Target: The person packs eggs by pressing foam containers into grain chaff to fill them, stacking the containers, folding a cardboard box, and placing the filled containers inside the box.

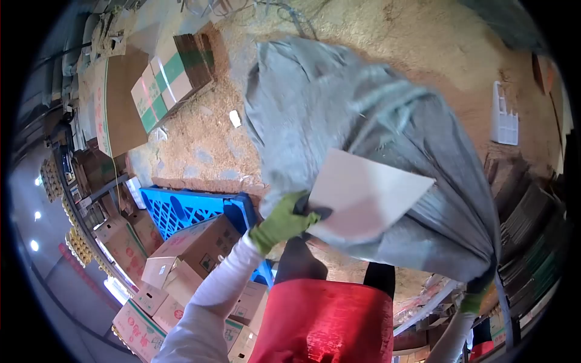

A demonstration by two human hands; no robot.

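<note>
My left hand [283,221], in a green glove with dark fingertips, is closed on the near-left edge of a flat cardboard sheet [370,192]. That sheet is pale tan and held out over a large grey woven sack [330,91], which bulges and creases across the middle of the view. Down at the lower right, my right hand [476,294], gloved the same way, grips the gathered corner of the sack. Its fingers are partly hidden by the bunched cloth. The sack's opening and contents are not visible.
Sawdust-like litter covers the floor [200,133]. A blue plastic pallet [181,209] and several printed cartons [193,242] stand on the left. Strapped flat cartons [160,91] lie at upper left. A white plastic crate [504,118] and stacked cardboard [526,212] are on the right.
</note>
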